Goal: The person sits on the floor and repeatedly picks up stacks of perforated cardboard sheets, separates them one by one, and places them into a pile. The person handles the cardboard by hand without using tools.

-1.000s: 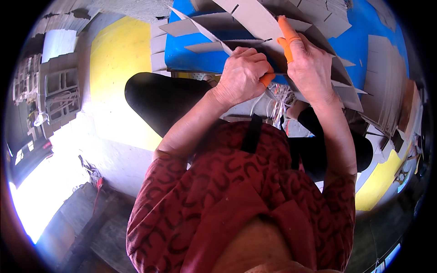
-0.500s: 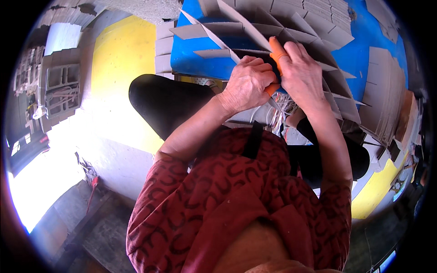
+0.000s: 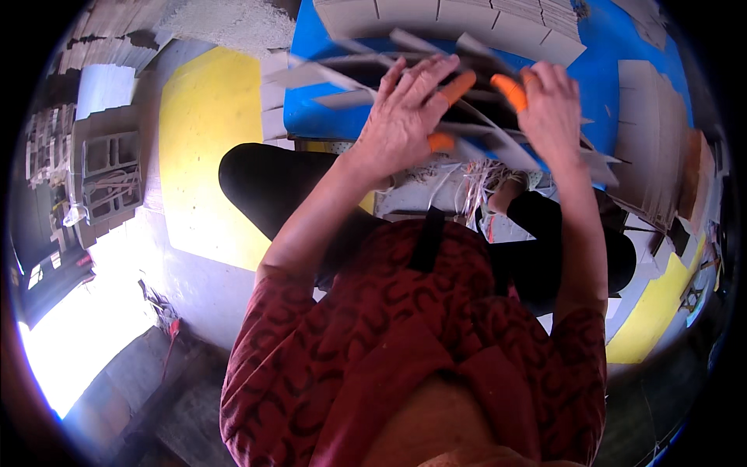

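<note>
A cardboard divider grid [image 3: 346, 99] of interlocked strips lies on the blue tabletop [image 3: 315, 121] in front of me, smeared by motion and partly hidden under my hands. My left hand [image 3: 401, 117] rests over its left and middle part, fingers stretched out and apart. Orange finger covers show on two of that hand's digits. On the grid's right side is my right hand [image 3: 548, 109], its fingers spread and pointing away from me, with orange covers on the thumb and a finger. Neither hand visibly grips a strip.
Slotted cardboard strips [image 3: 459, 15] are stacked at the table's far side, and another stack [image 3: 650, 140] stands at the right. Pale scraps [image 3: 482, 183] lie below the near edge. A grey hollow block [image 3: 109, 167] is at the left, beyond a yellow floor patch [image 3: 210, 148].
My hands have moved apart, and the left has opened from a closed grip. The grid looks flatter and has shifted nearer, away from the far stack.
</note>
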Demonstrator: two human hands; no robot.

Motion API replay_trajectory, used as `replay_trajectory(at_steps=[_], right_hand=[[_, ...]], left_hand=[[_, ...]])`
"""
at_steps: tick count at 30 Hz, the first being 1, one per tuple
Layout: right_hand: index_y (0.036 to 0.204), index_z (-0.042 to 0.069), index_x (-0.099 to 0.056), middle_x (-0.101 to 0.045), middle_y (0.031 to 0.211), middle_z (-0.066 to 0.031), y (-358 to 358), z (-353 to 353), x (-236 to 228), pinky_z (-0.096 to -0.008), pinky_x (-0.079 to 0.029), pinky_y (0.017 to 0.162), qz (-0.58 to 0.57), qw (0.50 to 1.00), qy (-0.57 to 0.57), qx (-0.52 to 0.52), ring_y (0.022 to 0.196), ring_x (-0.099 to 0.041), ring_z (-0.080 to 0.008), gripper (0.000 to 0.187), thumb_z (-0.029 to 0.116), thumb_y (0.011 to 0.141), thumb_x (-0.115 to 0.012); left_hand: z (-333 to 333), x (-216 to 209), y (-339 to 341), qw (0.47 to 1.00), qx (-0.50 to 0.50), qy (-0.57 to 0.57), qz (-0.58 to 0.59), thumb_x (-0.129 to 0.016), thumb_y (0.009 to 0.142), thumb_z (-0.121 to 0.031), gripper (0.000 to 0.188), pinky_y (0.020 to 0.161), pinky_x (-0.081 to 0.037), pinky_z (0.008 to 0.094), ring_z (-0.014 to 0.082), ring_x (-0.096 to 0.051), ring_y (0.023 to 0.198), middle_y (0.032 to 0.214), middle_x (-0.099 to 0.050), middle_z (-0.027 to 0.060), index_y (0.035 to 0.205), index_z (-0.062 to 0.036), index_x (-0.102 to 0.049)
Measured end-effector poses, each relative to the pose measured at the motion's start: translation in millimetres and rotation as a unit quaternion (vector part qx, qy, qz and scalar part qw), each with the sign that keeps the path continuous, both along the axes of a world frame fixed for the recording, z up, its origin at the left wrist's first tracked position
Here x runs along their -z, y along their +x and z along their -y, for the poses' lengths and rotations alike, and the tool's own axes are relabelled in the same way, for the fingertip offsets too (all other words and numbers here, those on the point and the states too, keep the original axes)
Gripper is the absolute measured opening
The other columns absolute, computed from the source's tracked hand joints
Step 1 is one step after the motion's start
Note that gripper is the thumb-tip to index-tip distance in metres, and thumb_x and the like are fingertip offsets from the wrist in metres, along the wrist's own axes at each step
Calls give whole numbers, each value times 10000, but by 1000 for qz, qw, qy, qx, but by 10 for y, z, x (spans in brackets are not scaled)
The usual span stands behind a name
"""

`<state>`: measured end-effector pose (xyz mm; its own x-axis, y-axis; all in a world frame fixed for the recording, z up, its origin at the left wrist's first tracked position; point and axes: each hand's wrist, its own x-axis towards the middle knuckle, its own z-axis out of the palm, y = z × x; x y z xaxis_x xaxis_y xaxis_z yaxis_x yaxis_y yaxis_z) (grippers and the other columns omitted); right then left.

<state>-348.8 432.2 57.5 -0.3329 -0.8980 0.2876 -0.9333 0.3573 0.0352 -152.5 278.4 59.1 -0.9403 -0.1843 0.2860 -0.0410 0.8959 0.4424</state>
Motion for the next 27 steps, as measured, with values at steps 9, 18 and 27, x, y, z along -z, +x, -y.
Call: replay_trajectory(at_steps=[9, 18, 27], right_hand=[[1306, 195, -570, -569, 1243, -91, -1125, -1264, -20, -394, -522, 919, -52, 960, -163, 220, 1130, -575, -290, 476, 17, 865, -585], [1285, 66, -574, -581, 1286, -145, -2362, -2368, 720, -450, -440, 977, -69, 920, 80, 378, 1206, -517, -361, 526, 312, 833, -679], [1272, 57, -559, -641, 1161, -202, -2225, -2386, 28, -478, -485, 858, -71, 931, -10, 358, 1040, -627, -377, 420, 167, 870, -613]], left_hand=[[922, -141, 381, 957, -188, -182, -125, -756, 793, -229, 264, 751, -523, 336, 222, -664, 789, 857, -694, 25, 1046, -167, -716], [1628, 187, 2531, 813, -535, 82, -215, -711, 891, -223, 489, 794, -518, 269, 139, -651, 881, 1152, -699, 77, 1337, -70, -585], [1854, 1978, 3236, 772, -564, 294, 15, -618, 839, -231, 302, 786, -512, 343, 213, -654, 840, 905, -714, 135, 1057, -44, -709]])
